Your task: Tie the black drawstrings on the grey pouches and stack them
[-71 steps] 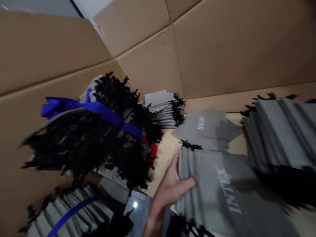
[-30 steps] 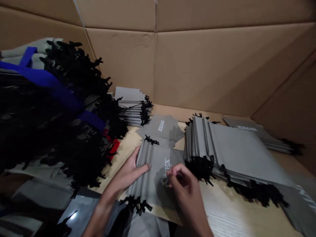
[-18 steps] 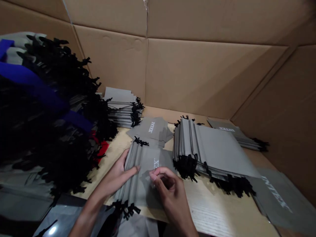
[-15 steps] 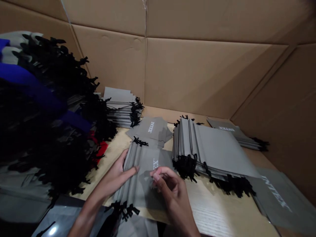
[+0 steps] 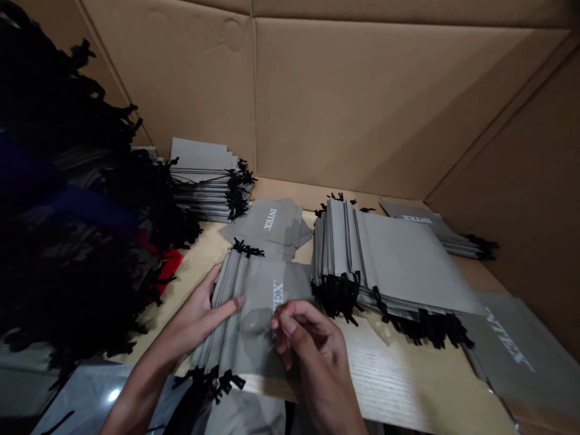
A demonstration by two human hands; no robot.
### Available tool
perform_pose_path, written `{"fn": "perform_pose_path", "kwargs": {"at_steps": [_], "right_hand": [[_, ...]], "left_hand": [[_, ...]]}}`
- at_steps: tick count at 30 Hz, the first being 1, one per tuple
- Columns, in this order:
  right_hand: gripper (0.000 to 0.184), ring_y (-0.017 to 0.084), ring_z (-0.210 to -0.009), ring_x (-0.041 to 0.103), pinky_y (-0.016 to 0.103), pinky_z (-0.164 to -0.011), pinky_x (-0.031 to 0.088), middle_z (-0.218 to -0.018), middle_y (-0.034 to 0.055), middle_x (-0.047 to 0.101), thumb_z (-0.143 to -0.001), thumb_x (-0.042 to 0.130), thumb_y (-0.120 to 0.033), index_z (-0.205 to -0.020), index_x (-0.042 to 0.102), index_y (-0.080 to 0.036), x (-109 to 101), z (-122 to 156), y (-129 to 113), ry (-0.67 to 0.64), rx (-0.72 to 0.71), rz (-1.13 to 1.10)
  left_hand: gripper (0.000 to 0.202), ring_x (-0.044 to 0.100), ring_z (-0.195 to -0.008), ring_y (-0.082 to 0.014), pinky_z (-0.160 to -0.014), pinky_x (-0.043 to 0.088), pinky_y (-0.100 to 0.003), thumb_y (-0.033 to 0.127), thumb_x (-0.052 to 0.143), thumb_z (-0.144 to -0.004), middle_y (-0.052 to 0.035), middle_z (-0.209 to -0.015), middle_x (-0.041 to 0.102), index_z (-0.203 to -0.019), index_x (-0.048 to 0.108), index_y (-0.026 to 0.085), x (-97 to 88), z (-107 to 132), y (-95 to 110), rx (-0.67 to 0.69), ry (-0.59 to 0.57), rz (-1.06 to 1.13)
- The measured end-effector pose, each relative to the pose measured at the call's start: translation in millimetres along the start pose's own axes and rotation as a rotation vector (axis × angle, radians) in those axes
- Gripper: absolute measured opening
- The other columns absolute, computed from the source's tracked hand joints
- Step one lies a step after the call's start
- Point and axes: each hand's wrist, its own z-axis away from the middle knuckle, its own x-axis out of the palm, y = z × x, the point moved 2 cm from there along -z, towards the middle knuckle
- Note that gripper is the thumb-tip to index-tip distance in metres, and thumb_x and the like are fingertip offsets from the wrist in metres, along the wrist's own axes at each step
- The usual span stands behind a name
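My left hand point(image 5: 203, 314) wraps around the left edge of a small batch of grey drawstring bags point(image 5: 254, 284), its thumb lying on top. The bags overlap in layers, with black knotted cords at their near and far ends, and part of a white "INTEX" print shows on the top one. Over that top bag, my right hand point(image 5: 315, 347) is closed, thumb and fingertips drawn together. Whatever it may pinch is hidden.
A large stack of grey bags point(image 5: 399, 260) lies to the right, with printed bags point(image 5: 516, 344) beyond it. Flat printed bags point(image 5: 272, 220) and another stack point(image 5: 199, 154) sit behind. A tall dark corded heap point(image 5: 81, 272) rises at left. Cardboard walls point(image 5: 362, 103) enclose the table point(image 5: 385, 386).
The view has shifted, so the bags and stacks appear slightly higher, mostly further left. My left hand keeps its hold on the bags; my right hand stays closed above the top one.
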Motion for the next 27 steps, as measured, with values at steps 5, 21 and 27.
{"fn": "perform_pose_path", "kwargs": {"at_steps": [5,21,27], "right_hand": [[0.029,0.010,-0.063,0.050,0.017,-0.055,0.042,-0.079,-0.0020,0.061,-0.100,0.077,-0.050,-0.095,0.072,-0.021,5,-8,-7,0.036,-0.050,0.010],[0.033,0.011,-0.068,0.057,0.015,-0.049,0.047,-0.083,-0.0018,0.065,-0.091,0.088,-0.049,-0.100,0.069,-0.024,2,-15,8,0.140,-0.052,-0.027],[0.027,0.014,-0.079,0.066,0.018,-0.059,0.050,-0.096,0.0014,0.073,-0.086,0.093,-0.039,-0.098,0.074,-0.025,6,-7,-3,0.186,-0.179,-0.004]], "left_hand": [[0.077,0.056,-0.153,-0.0379,-0.130,0.040,-0.050,0.049,0.079,-0.092,-0.0130,-0.161,0.064,-0.159,0.053,0.022,2.3,0,5,-0.060,-0.048,0.028],[0.082,0.057,-0.151,-0.0405,-0.126,0.046,-0.050,0.053,0.080,-0.091,-0.0140,-0.161,0.064,-0.161,0.051,0.022,1.7,0,3,-0.072,-0.064,0.049],[0.086,0.054,-0.153,-0.0418,-0.132,0.035,-0.054,0.056,0.081,-0.088,-0.0164,-0.166,0.059,-0.160,0.052,0.018,0.5,-2,1,-0.062,-0.046,0.001]]}}
